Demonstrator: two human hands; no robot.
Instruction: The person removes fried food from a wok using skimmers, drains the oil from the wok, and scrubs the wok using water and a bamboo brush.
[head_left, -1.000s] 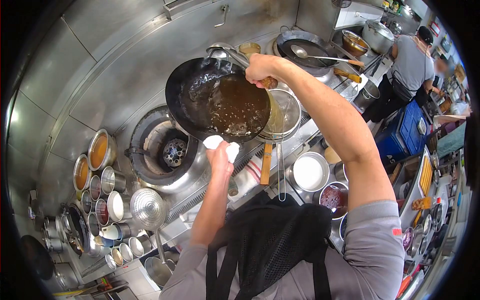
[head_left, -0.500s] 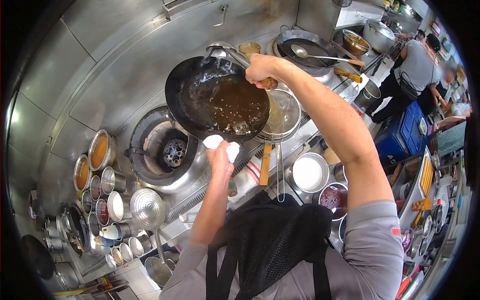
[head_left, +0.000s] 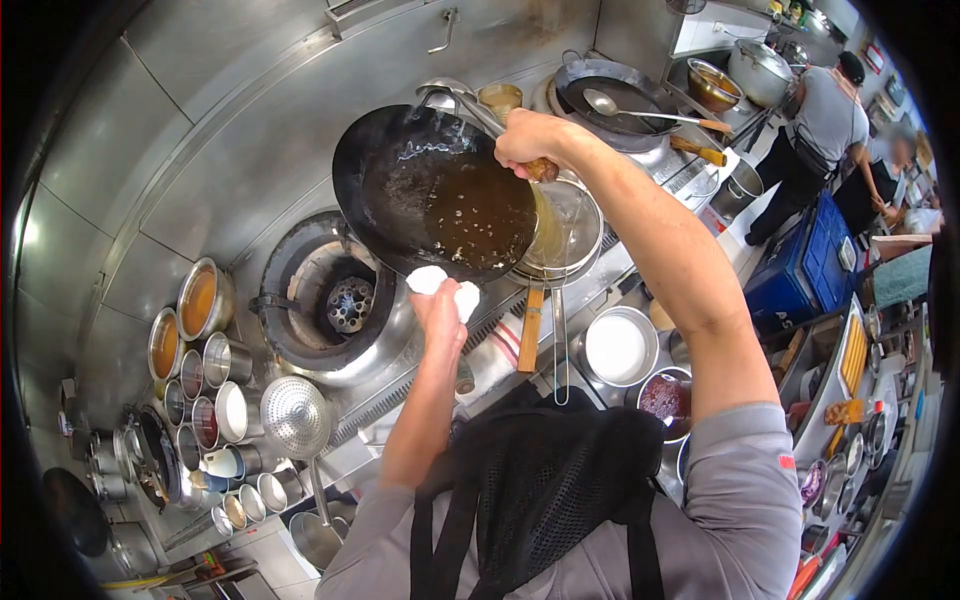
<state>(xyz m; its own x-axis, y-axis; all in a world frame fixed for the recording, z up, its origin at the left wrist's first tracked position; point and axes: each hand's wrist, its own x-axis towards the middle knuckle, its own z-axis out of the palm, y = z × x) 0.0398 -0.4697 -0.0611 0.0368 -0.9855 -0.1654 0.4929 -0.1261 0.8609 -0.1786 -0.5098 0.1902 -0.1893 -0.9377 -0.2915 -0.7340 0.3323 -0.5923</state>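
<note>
A black wok (head_left: 400, 190) hangs tilted to the right, with brown oil (head_left: 480, 215) and small pale bits pooled at its right side. Oil runs over its right edge into a wire strainer (head_left: 578, 225) resting on a pot. My left hand (head_left: 438, 310) is closed on a white cloth (head_left: 428, 280) at the wok's near rim. Above the wok's right edge, my right hand (head_left: 525, 145) is wrapped round the wooden-ended handle of a ladle (head_left: 440, 92), whose bowl lies behind the wok's far rim.
An unlit burner (head_left: 350, 305) is left of the wok. Sauce bowls (head_left: 200, 300), cups and a perforated skimmer (head_left: 296, 418) stand further left. Another wok (head_left: 615, 95) sits at the back; a pot of white contents (head_left: 617, 345) is at right. People (head_left: 830, 110) work beyond a blue cooler (head_left: 805, 265).
The wok tilts further right, and its oil pool has shrunk toward the right edge. My right hand has shifted slightly right. The people in the background have changed posture.
</note>
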